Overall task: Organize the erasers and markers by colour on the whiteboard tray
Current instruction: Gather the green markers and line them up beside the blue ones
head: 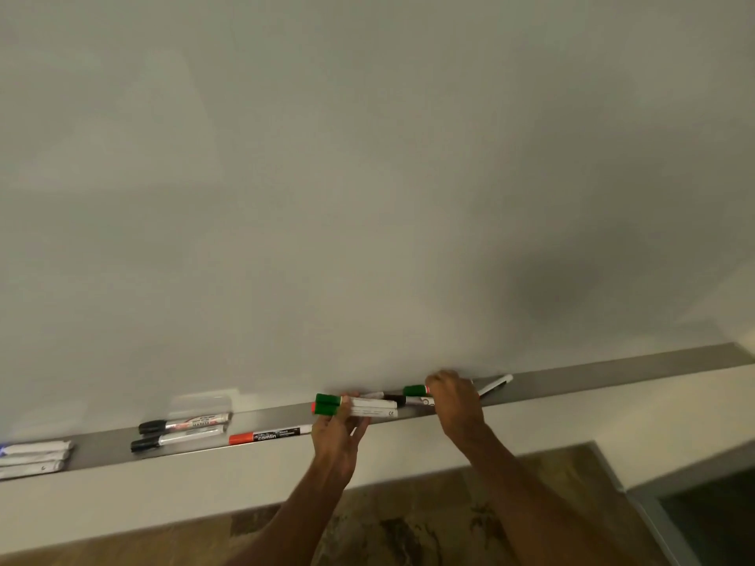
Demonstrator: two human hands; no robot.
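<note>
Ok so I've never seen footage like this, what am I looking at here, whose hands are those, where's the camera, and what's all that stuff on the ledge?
This is one picture from a camera worn on a person's head, looking down at their own bare hands. In front is a whiteboard with a metal tray along its bottom edge. The left hand holds two green-capped markers together. The right hand is closed on another green-capped marker in the tray. Resting in the tray to the left are a red-capped marker, two black-capped markers side by side, and some whitish markers at the far left edge.
</note>
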